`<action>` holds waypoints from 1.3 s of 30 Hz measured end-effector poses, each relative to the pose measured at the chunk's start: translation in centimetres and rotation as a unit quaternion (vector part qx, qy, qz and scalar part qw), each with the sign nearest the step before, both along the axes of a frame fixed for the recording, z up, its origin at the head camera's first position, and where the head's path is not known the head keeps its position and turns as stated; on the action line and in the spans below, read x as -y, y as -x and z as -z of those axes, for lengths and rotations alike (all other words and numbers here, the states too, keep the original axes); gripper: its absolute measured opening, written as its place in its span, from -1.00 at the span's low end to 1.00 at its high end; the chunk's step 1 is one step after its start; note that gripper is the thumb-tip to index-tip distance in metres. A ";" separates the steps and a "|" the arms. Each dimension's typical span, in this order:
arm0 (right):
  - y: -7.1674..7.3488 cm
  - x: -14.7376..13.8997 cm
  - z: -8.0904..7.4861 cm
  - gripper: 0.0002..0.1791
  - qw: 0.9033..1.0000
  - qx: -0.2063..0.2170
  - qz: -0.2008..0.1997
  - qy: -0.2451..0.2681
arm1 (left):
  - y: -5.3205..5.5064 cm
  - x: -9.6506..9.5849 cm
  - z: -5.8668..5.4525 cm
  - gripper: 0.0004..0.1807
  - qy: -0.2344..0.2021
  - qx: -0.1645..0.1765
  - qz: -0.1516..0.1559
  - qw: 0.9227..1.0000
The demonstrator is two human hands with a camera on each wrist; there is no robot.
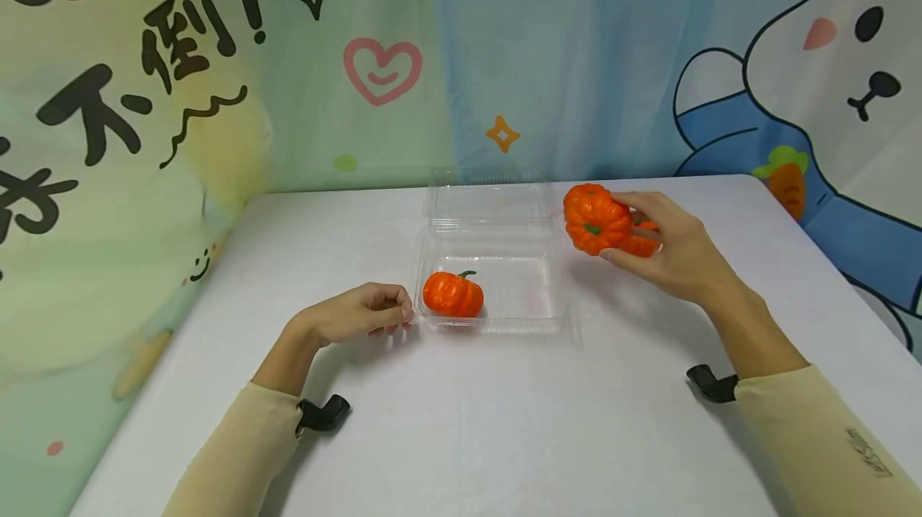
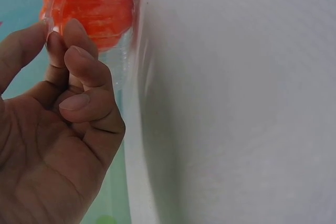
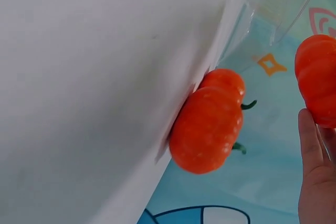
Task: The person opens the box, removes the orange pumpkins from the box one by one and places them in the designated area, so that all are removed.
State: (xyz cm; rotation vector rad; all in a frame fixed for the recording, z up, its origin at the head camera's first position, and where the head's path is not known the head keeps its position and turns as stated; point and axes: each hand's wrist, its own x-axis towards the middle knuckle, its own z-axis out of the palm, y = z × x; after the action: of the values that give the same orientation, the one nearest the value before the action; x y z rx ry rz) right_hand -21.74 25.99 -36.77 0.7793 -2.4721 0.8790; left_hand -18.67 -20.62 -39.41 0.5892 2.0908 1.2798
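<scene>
A clear plastic box (image 1: 519, 285) lies with its lid (image 1: 490, 203) folded back. In its front left corner sits a small orange pumpkin (image 1: 450, 295) with a green stem. My left hand (image 1: 363, 313) pinches the box's left edge between thumb and fingertips, close beside that pumpkin, as the left wrist view shows. Right of the box, my right hand (image 1: 666, 249) holds another ribbed orange pumpkin (image 1: 591, 213) up off the table, thumb and fingers at its sides. Two more pumpkins rest on the table in the right wrist view, a nearer one (image 3: 207, 129) and one behind it (image 3: 224, 84).
A white-covered table (image 1: 468, 429) carries everything. Behind it hangs a printed curtain (image 1: 562, 61) with a heart, lettering and a cartoon animal. Black wrist mounts stick out near both sleeves.
</scene>
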 end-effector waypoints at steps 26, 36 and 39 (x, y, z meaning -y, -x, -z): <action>-3.0 -5.6 -0.6 -0.14 0.992 0.088 0.078 -0.044 | 0.0 0.0 -0.2 -0.80 0.011 -0.003 0.001 1.000; -3.5 -7.6 -0.6 -0.10 0.972 0.194 0.113 -0.075 | 0.1 -0.2 -0.2 -0.77 0.008 -0.006 0.011 1.000; -3.6 -8.1 -0.3 -0.10 0.970 0.198 0.122 -0.068 | 0.1 -0.1 0.0 -0.77 0.011 -0.004 0.010 1.000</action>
State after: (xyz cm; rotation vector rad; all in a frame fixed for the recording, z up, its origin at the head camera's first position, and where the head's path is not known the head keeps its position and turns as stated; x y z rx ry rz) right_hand -18.19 34.13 -36.44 0.3491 -2.9238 0.8465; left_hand -18.79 -20.47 -39.37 0.6066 2.0980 1.2431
